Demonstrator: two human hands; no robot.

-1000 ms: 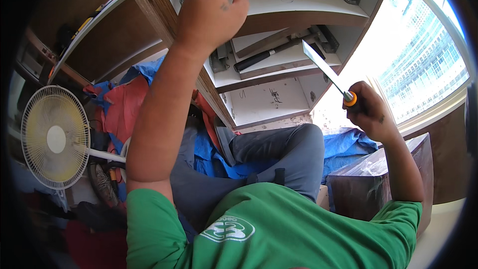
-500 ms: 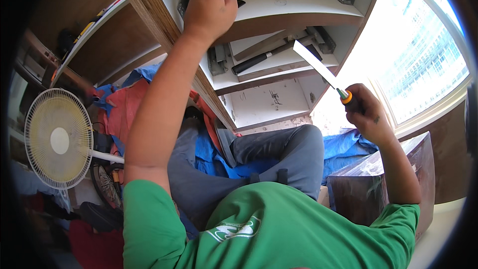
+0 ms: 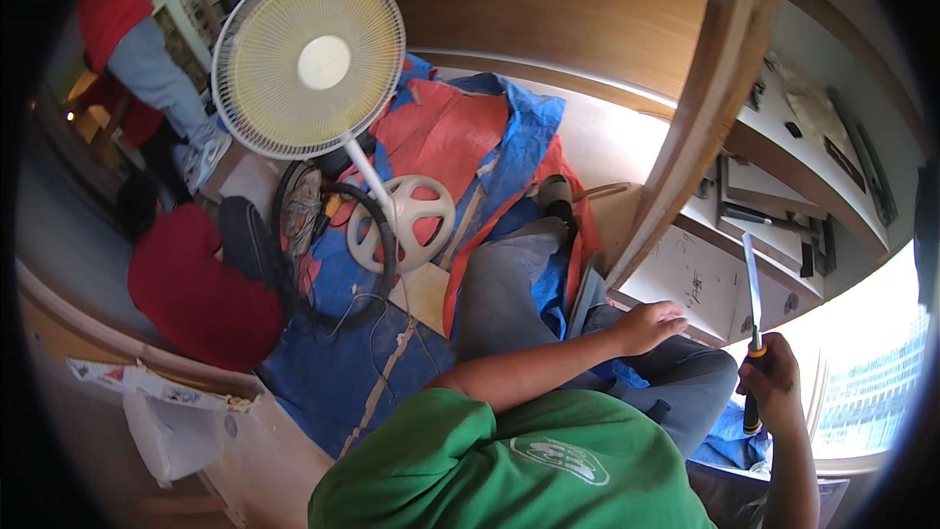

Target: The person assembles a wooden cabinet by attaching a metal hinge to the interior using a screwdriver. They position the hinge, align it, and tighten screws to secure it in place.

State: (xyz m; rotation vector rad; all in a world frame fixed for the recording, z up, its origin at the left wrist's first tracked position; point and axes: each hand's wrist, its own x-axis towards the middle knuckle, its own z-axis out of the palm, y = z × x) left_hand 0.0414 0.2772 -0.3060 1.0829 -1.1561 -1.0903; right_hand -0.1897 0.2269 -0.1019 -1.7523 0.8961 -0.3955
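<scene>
My right hand (image 3: 778, 377) is wrapped round the black and orange handle of a flat-bladed hand tool (image 3: 753, 284). Its long, shiny narrow blade points upward in front of the cabinet's lower shelves. My left hand (image 3: 648, 327) hovers over my bent legs, fingers loosely stretched with nothing seen in them. Ahead to the right stands an open white-lined cabinet (image 3: 666, 279) with raw wooden edges. A dark-handled tool (image 3: 749, 215) lies on its middle shelf. On the shelf above are a crumpled pale cloth or bag (image 3: 808, 98) and a dark metal rail (image 3: 871, 171).
A pedestal fan (image 3: 323, 64) stands to the left on blue and red tarpaulin (image 3: 441, 132), beside a coiled black hose (image 3: 392, 264). A person in dark red (image 3: 191, 284) crouches at the left; another person's legs (image 3: 162, 69) are behind. A bright window (image 3: 876, 382) is at the right.
The view has swung left, bringing in the fan and people. My left hand has come down from the upper shelf to above my legs. My right hand still grips the tool, now held more upright.
</scene>
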